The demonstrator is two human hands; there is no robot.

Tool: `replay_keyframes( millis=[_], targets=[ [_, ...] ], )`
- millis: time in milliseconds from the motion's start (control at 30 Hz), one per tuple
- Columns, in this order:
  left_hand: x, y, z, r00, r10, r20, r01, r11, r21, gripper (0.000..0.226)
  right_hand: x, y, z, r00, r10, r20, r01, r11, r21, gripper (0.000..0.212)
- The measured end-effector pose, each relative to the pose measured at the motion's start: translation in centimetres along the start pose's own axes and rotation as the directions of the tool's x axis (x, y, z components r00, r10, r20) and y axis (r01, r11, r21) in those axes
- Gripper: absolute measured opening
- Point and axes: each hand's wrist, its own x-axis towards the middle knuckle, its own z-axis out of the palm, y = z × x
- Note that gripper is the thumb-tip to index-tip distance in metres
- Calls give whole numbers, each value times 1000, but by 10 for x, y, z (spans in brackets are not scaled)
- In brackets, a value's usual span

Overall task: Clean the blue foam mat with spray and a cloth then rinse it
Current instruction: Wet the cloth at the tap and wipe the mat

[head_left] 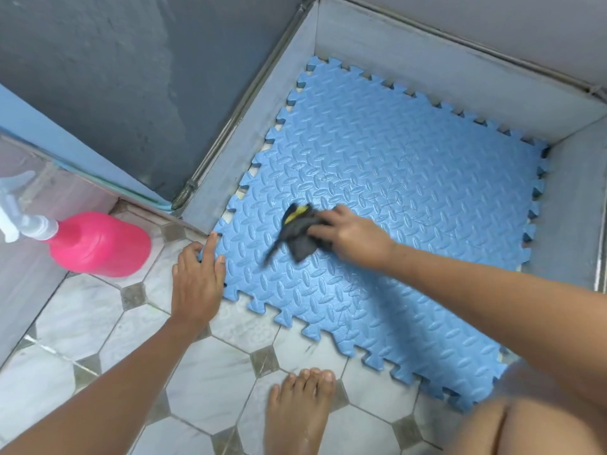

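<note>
I see the blue foam mat (387,224) lying flat, its far part inside a shallow grey-walled recess (427,64) and its near part out on the tiled floor (210,372). Its jigsaw edges sit close against the recess walls on the far and right sides, with little gap; the near and left edges are open to the floor. My right hand (353,236) has its grip bunched around a dark cloth (297,236) with a yellow patch, pressing it on the mat toward the left corner; the cloth is blurred. My left hand (197,280) lies with fingers spread flat on the mat's left corner edge. A pink spray bottle (98,244) with a white trigger head stands on the floor just left of that hand, against a wall. No label readable. A bare foot (299,412) rests on the tiles near the mat's near edge, and a knee (512,425) is at lower right.
</note>
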Motion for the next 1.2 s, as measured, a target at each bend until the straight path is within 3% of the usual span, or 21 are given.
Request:
replay_keyframes(
  millis=[100, 233, 333, 467, 600, 733, 800, 1033, 1133, 1200],
  targets=[
    [0, 6, -5, 994, 74, -85, -71, 996, 47, 48, -12, 81, -26, 906, 417, -72, -416, 909, 33, 39],
    [20, 47, -15, 911, 376, -166, -387, 922, -32, 60, -61, 160, -51, 565, 811, -153, -811, 580, 81, 48],
    [66, 79, -7, 892, 432, -134, -448, 884, -134, 50, -103, 199, -57, 381, 918, -110, -924, 382, -13, 50],
    [126, 92, 11, 928, 372, -17, -371, 922, -110, 56, -128, 234, -68, 253, 967, -19, -966, 252, -56, 51],
    [135, 93, 24, 939, 343, 19, -340, 936, -85, 57, -110, 242, -72, 162, 987, -19, -986, 163, 40, 51],
    [133, 92, 20, 942, 337, 7, -335, 939, -76, 55, -30, 214, -62, 221, 971, -87, -952, 235, 196, 48],
    [135, 91, 20, 941, 338, 11, -336, 938, -82, 55, 26, 197, -59, 290, 951, -103, -911, 308, 273, 47],
    [134, 91, 16, 944, 330, 15, -327, 939, -103, 58, 182, 95, -47, 737, 675, -26, -647, 717, 258, 43],
    [133, 92, 16, 947, 321, 24, -317, 943, -98, 59, 190, 87, -45, 806, 592, 5, -586, 797, 148, 44],
    [133, 91, 16, 948, 317, 28, -313, 944, -104, 59, 181, 107, -52, 793, 609, -14, -600, 784, 158, 43]
  ],
)
